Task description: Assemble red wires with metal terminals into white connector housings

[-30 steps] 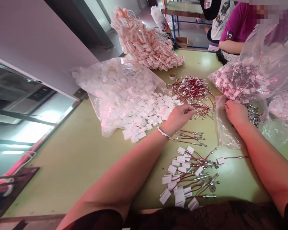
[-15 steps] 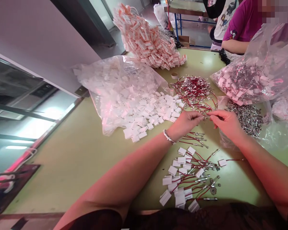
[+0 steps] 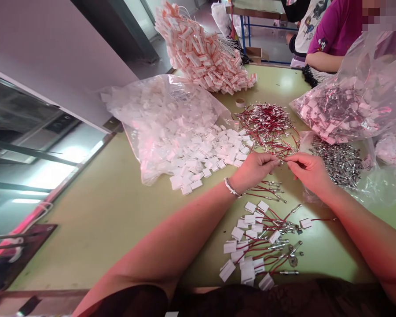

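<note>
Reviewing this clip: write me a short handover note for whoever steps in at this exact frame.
Left hand and right hand: fingertips meet over the table, pinching a small part between them; too small to identify.
Red wire pile lies just beyond the hands, loose white housings to the left, metal pieces in an open bag to the right.
Done: a cluster of wires with white housings lies near the table's front edge.
Left: a few bare red wires under the hands, plus the pile.
</note>
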`<action>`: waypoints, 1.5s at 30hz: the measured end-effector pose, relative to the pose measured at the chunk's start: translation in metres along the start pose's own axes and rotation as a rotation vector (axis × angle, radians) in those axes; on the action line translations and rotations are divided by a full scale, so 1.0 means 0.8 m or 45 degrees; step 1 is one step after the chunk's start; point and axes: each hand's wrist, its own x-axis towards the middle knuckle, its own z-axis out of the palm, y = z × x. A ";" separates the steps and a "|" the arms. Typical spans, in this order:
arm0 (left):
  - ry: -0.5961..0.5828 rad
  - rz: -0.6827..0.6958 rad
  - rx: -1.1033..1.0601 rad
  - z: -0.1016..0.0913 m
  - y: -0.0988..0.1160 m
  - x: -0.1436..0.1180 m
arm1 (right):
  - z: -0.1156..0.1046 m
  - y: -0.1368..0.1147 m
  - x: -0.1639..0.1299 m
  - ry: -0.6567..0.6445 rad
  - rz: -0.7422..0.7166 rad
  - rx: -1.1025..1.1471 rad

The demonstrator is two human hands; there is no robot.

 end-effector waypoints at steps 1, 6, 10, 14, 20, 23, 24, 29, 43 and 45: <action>0.006 0.084 0.090 0.000 -0.002 -0.002 | -0.001 0.000 -0.001 -0.028 0.008 -0.001; -0.039 0.422 0.671 -0.002 -0.002 -0.005 | 0.000 -0.006 -0.005 -0.157 0.168 0.035; -0.211 0.340 0.870 -0.025 0.013 0.004 | 0.006 0.000 -0.003 -0.180 0.125 -0.109; -0.367 0.468 0.801 -0.060 0.015 -0.009 | 0.007 0.017 0.002 -0.169 -0.034 -0.393; -0.470 0.434 0.939 -0.057 -0.019 -0.076 | 0.002 0.020 -0.004 -0.280 -0.181 -0.874; -0.418 0.355 0.963 -0.044 -0.033 -0.085 | -0.001 0.003 -0.009 -0.217 -0.181 -1.096; -0.406 0.354 0.951 -0.040 -0.036 -0.082 | 0.000 -0.004 -0.009 -0.225 -0.188 -1.122; -0.221 0.298 0.933 -0.012 -0.046 -0.051 | 0.025 -0.034 -0.005 -0.460 -0.252 -1.166; 0.320 0.041 1.120 -0.075 -0.040 -0.054 | 0.023 -0.005 0.016 -0.344 -0.194 -0.682; 0.215 0.045 1.190 -0.077 -0.040 -0.049 | 0.017 -0.009 0.013 -0.323 -0.137 -0.602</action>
